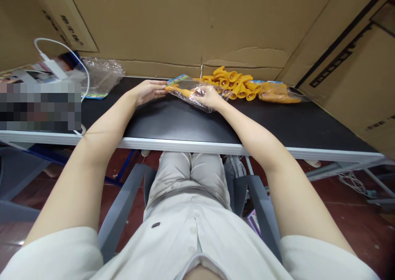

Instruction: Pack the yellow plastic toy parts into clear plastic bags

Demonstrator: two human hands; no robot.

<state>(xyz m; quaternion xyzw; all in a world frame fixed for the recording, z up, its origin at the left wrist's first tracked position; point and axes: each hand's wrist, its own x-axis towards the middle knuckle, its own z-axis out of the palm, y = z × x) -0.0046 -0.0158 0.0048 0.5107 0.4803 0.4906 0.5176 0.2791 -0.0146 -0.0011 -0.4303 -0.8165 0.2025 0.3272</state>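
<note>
A clear plastic bag [185,91] with a blue-green printed header lies tilted over the black tabletop, and a long, ridged orange piece shows inside it. My right hand [208,97] is closed on the bag's right part, thumb and fingers pinching it around the orange piece. At the bag's left end, my left hand [148,91] has its fingers stretched out, the tips at or just touching the header edge. Just behind my right hand is a pile of hollow orange pieces [237,84] with round, flared open ends.
Another filled bag [277,93] of orange pieces lies right of the pile. Clear empty bags [103,76] sit at the left, near a white charger with a cable [57,68]. Cardboard walls [173,21] stand behind the black table [185,123], which has a pale front edge.
</note>
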